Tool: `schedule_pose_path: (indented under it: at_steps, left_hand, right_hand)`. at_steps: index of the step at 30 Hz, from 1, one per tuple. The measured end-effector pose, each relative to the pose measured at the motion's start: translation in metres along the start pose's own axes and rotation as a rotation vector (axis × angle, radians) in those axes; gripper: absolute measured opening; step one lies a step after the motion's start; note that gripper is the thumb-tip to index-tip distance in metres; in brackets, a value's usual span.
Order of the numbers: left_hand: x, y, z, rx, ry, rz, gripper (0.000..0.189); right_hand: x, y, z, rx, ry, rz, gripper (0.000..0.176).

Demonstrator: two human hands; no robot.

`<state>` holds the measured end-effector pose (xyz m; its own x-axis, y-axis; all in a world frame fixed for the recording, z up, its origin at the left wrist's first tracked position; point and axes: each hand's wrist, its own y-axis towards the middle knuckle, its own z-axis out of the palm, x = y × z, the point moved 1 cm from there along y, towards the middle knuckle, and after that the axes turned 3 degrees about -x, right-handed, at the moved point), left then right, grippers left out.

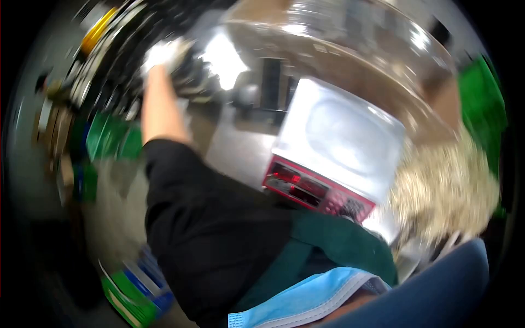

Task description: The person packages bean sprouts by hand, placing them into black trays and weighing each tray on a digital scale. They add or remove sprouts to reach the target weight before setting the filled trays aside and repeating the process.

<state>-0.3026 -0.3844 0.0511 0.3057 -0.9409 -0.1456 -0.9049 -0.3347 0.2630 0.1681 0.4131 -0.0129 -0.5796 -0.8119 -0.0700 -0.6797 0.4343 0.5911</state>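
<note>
My left hand (165, 56), in what looks like a white glove, reaches out at the upper left on a bare forearm below a short black sleeve. Motion smears it, so its fingers and anything in them cannot be made out. It is nearest to a mass of dark, shiny things (123, 74), also blurred. To the right of the arm stands a weighing scale (342, 139) with a bare metal plate and a red front panel showing lit red digits. My right hand is not in view.
Behind the scale is a large cardboard box (377, 68) covered with clear plastic. A heap of pale, straw-like strands (445, 188) lies at the right, beside green material (481, 98). Green crates (112, 136) stand at the left. Green and blue containers (136, 290) are low on the left.
</note>
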Motion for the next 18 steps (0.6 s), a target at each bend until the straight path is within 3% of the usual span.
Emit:
schedule_pose_path:
  at_steps: [1, 2, 3, 4, 5, 6, 7, 8, 9, 10, 11, 12, 13, 15, 16, 17, 18]
  left_hand:
    - [-0.012, -0.015, -0.014, 0.048, 0.005, -0.054, 0.068]
    - [-0.028, -0.023, -0.032, 0.089, 0.031, -0.061, 0.066]
    - [-0.050, -0.033, -0.044, -0.138, 0.336, -0.009, 0.077]
    - [-0.068, -0.038, -0.050, -0.265, 0.315, 0.021, 0.077]
    - [-0.098, -0.058, -0.056, -0.413, 0.353, 0.102, 0.073]
    - [-0.112, -0.065, -0.042, -0.551, 0.043, 0.410, 0.067]
    - [-0.117, -0.066, -0.023, -0.675, -0.267, 0.677, 0.062]
    - [-0.152, -0.110, -0.002, -0.278, -0.900, 0.694, 0.055]
    - [-0.187, -0.164, 0.003, -0.057, -0.924, 0.651, 0.053]
    - [-0.207, -0.200, 0.024, -0.138, -0.643, 0.914, 0.051]
    - [-0.224, -0.238, 0.042, -0.134, -0.668, 1.069, 0.052]
    - [-0.250, -0.274, 0.052, 0.001, -0.603, 1.067, 0.056]
    - [-0.276, -0.311, 0.038, 0.388, -0.353, 1.008, 0.060]
    - [-0.285, -0.363, 0.065, -0.133, -0.412, 1.330, 0.060]
    - [-0.297, -0.380, 0.058, 0.086, -0.554, 1.358, 0.062]
    - [-0.308, -0.393, 0.045, 0.311, -0.692, 1.365, 0.063]
    - [-0.318, -0.404, 0.023, 0.312, -0.682, 1.348, 0.063]
  right_hand:
    - [-0.013, 0.010, -0.028, -0.047, 0.173, 0.214, 0.055]
    - [-0.047, 0.010, -0.040, -0.244, -0.235, 0.143, 0.055]
    - [-0.079, 0.005, -0.043, -0.184, -0.294, 0.271, 0.061]
    - [-0.074, 0.008, -0.061, 0.228, -0.334, 0.565, 0.068]
    - [-0.099, -0.004, -0.052, 0.254, -0.358, 0.559, 0.072]
    - [-0.139, -0.018, -0.032, 0.150, -0.374, 0.405, 0.072]
    - [-0.143, -0.017, -0.035, 0.239, -0.393, 0.541, 0.067]
    - [-0.132, -0.016, -0.043, 0.224, -0.407, 0.731, 0.062]
    - [-0.136, -0.013, -0.043, 0.227, -0.396, 0.831, 0.057]
    - [-0.153, -0.014, -0.037, 0.325, -0.412, 0.815, 0.056]
    - [-0.172, -0.014, -0.034, 0.420, -0.424, 0.800, 0.054]
    - [-0.213, -0.026, -0.016, 0.365, -0.298, 0.740, 0.050]
    - [-0.213, -0.028, -0.018, 0.370, -0.293, 0.738, 0.050]
    - [-0.196, -0.021, -0.036, 0.209, -0.325, 0.753, 0.049]
    - [-0.194, -0.020, -0.043, 0.124, -0.361, 0.743, 0.053]
    - [-0.162, -0.009, -0.068, 0.085, -0.290, 0.862, 0.056]
    - [-0.158, -0.008, -0.073, -0.115, -0.268, 0.684, 0.047]
